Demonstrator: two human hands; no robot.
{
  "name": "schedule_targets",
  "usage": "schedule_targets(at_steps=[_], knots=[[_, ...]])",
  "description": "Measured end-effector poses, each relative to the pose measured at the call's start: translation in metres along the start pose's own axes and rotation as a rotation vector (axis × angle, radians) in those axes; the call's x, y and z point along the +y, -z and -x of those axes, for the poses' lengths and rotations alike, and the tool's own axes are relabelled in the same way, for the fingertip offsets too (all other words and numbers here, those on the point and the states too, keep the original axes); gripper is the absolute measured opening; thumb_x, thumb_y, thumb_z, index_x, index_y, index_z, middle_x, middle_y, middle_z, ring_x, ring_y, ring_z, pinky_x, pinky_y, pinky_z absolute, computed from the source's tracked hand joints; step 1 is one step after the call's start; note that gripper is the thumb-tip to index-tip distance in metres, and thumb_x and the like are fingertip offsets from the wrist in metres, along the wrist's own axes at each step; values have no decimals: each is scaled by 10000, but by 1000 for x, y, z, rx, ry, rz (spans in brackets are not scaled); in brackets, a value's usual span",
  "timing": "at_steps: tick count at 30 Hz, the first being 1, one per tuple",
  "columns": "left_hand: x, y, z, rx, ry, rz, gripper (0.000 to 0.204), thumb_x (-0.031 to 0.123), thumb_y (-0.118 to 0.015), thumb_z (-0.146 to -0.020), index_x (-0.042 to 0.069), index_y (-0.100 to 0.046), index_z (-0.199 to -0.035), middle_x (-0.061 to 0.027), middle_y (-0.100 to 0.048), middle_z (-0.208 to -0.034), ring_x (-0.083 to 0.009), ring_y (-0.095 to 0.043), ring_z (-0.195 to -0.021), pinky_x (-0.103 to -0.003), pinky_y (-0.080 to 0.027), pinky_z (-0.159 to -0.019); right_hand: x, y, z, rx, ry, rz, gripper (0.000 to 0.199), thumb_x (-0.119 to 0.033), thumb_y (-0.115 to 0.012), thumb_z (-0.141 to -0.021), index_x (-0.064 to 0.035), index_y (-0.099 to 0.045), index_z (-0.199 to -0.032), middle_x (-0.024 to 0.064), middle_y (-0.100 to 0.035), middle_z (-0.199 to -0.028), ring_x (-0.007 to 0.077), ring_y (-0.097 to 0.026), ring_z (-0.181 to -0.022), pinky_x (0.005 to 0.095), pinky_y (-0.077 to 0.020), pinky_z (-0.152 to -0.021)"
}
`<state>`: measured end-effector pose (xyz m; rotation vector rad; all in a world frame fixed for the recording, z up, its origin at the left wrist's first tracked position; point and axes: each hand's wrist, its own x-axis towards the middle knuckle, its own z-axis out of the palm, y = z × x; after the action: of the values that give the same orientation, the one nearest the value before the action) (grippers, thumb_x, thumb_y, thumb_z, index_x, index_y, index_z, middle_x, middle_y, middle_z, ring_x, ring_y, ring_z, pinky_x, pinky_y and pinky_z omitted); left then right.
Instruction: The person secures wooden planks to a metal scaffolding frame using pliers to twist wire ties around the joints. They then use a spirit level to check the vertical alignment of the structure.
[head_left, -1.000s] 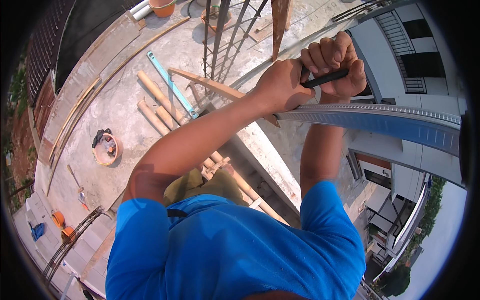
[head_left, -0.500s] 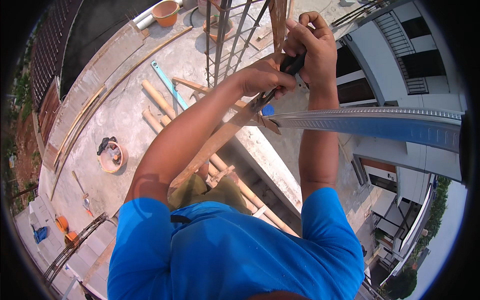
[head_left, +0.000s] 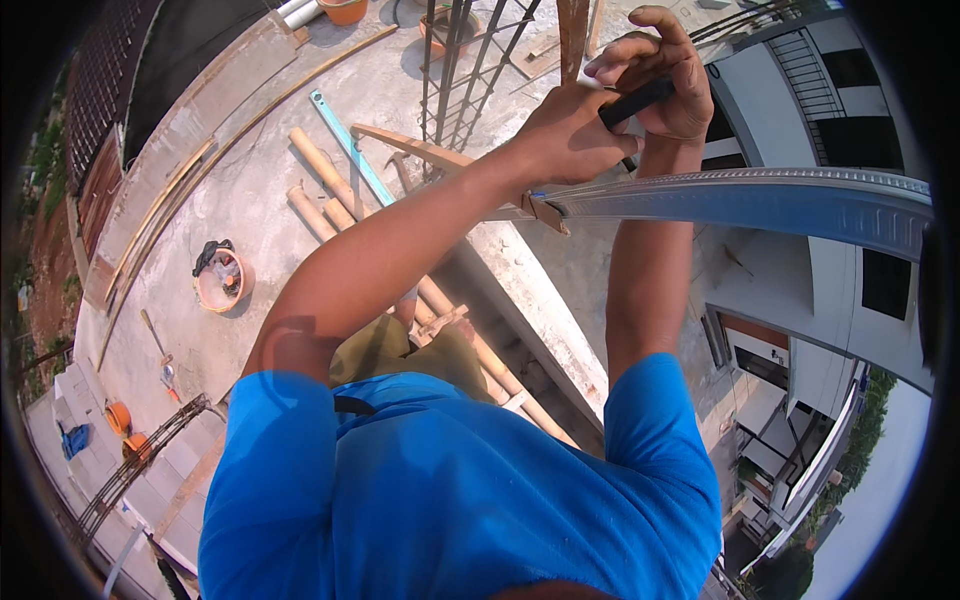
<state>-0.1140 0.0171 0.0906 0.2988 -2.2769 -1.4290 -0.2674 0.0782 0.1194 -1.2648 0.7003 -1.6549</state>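
Left hand (head_left: 572, 135) grips black handle (head_left: 637, 104), beside right hand (head_left: 682, 98).
The handle points to two o'clock from clamped left fingers; right fingers curl loosely apart.

Both hands are working just beside each other, arms reaching forward.
The left forearm (head_left: 400, 240) is slanting across in front of the torso from a bent elbow, its wrist running nearly straight into the left hand (head_left: 572, 132); that hand is showing its back, with the fingers folding inward and partly hidden. The right forearm (head_left: 650, 280) is standing almost straight ahead from the shoulder side, and the right hand (head_left: 684, 95) is turning its palm toward the left one, fingers loosely bending, one arching apart from the rest.
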Motion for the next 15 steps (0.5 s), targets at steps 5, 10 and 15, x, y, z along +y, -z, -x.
schedule_targets(at_steps=[5,10,15], knots=[[-7,4,10,-75,17,207,426,364,-912,-818,63,-633,-934,-7,-604,-798,-138,-627,-817,-326,-526,-754,22,4,-7,-358,136,-174,384,-385,-562,-1133,-40,-572,-1300,14,-545,-774,190,-590,-690,376,-544,-663],[4,4,12,-36,234,97,494,446,-914,-780,62,-734,-1035,-63,-742,-942,-171,-727,-915,-319,-569,-837,-11,-26,-20,-415,-30,-227,576,-680,-494,-1066,-110,-484,-984,5,-544,-651,125,-542,-566,306,-491,-600],[10,1,7,-87,227,115,474,483,-834,-816,50,-775,-1001,-91,-787,-915,-244,-768,-957,-367,-583,-930,-21,-30,-12,-168,-151,-166,720,-769,-166,-1073,-158,-396,-771,-35,-342,-473,129,-317,-414,321,-354,-480]])
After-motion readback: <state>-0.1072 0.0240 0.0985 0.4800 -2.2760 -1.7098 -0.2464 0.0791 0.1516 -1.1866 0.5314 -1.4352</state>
